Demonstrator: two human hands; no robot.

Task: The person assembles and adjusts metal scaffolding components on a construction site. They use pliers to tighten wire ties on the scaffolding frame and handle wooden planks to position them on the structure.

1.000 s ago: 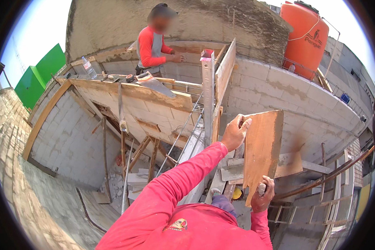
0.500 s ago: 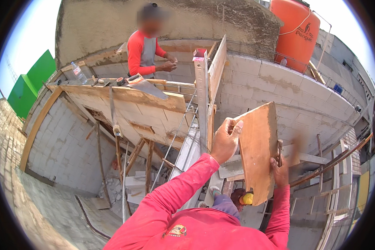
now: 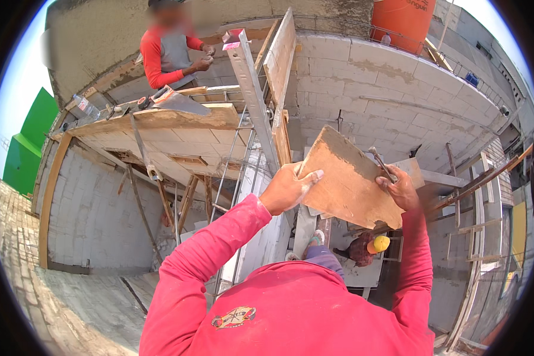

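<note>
In front of me a short brown wooden board [image 3: 347, 181], with a rough lower right edge and grey crust along its top, is held up at a tilt. My left hand [image 3: 288, 188] grips its left edge, thumb on the near face. At the right edge, my right hand [image 3: 401, 187] is closed on a slim metal hand tool [image 3: 381, 160]; its exact kind I cannot make out. That hand also lies against the board's edge. Beyond my left hand rises a metal-faced upright post [image 3: 252, 98], with a plank [image 3: 280, 47] beside its top.
A co-worker [image 3: 171, 50] stands behind the timber formwork [image 3: 160, 121], where a handsaw [image 3: 181, 102] and a plastic bottle [image 3: 86, 107] lie. Below me is a person in a yellow helmet [image 3: 378, 243]. A block wall [image 3: 391, 83] runs behind; bamboo poles stand at right.
The board has tipped over to the left, and both hands have risen with it. The metal tool now shows more clearly above my right hand. My view has shifted down and right.
</note>
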